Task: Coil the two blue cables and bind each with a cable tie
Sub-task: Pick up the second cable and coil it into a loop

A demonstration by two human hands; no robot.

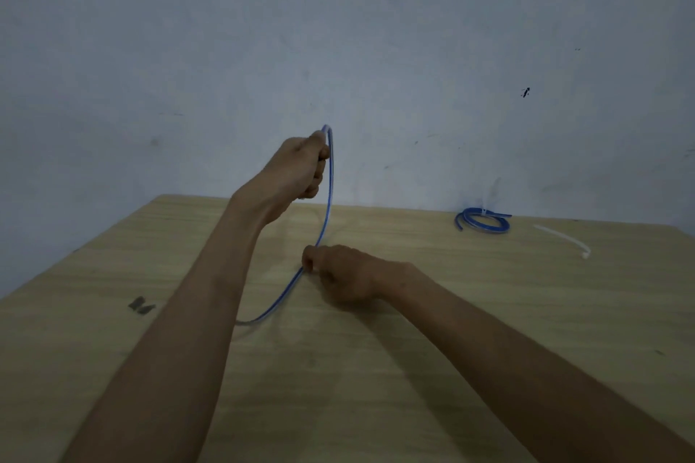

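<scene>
A long blue cable (326, 214) runs in an arc from my raised left hand (301, 169) down past my right hand (338, 271) and on under my left forearm. My left hand grips the cable's upper part above the wooden table (413, 368), fingers curled round it. Lower down, just above the table, my right hand pinches the same cable. A second blue cable (483, 224) lies coiled at the table's far right edge with a white tie round it. A loose white cable tie (564, 239) lies to the right of that coil.
A pale wall (376, 49) stands right behind the table's far edge. A small dark mark (141, 305) sits on the table's left part.
</scene>
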